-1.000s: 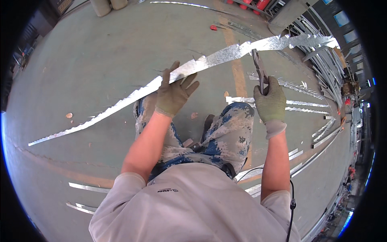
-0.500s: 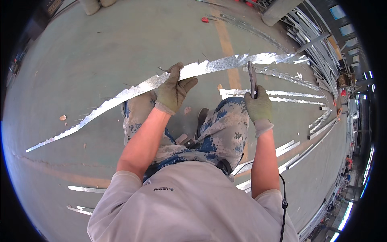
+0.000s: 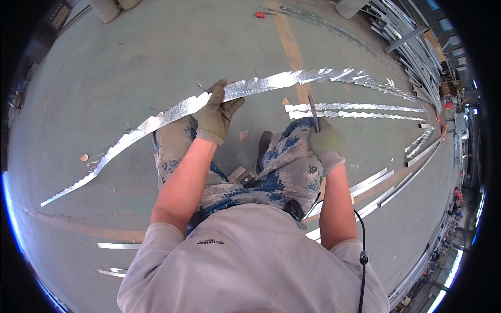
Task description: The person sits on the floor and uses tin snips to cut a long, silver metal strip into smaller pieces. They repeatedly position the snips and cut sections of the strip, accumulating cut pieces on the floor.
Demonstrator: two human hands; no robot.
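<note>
My gloved left hand [image 3: 213, 119] is closed on a long, shiny metal strip [image 3: 269, 82], fingertips over its far edge. The strip has jagged, torn-looking edges and bows across in front of my knees, with thin slivers sticking up. Its left end tapers low at the left; at the right it visually runs into other strips, so its end is hard to make out. Beside my right knee, my gloved right hand [image 3: 324, 140] grips a slim dark metal hand tool [image 3: 313, 110]. The tool points up and away, its tip just short of the strip; its exact kind is unclear.
Jagged metal strips [image 3: 376, 107] lie on the floor at right, beyond my right knee. A heap of long metal lengths [image 3: 409, 49] stands at far right. Flat strips [image 3: 119, 245] rest at lower left. A small red object [image 3: 260, 15] sits near the yellow floor line [image 3: 286, 39].
The strip's left end has shifted slightly right and nearer. My left hand has moved slightly left. My right hand has drawn left and nearer, taking the tool's tip off the strip.
</note>
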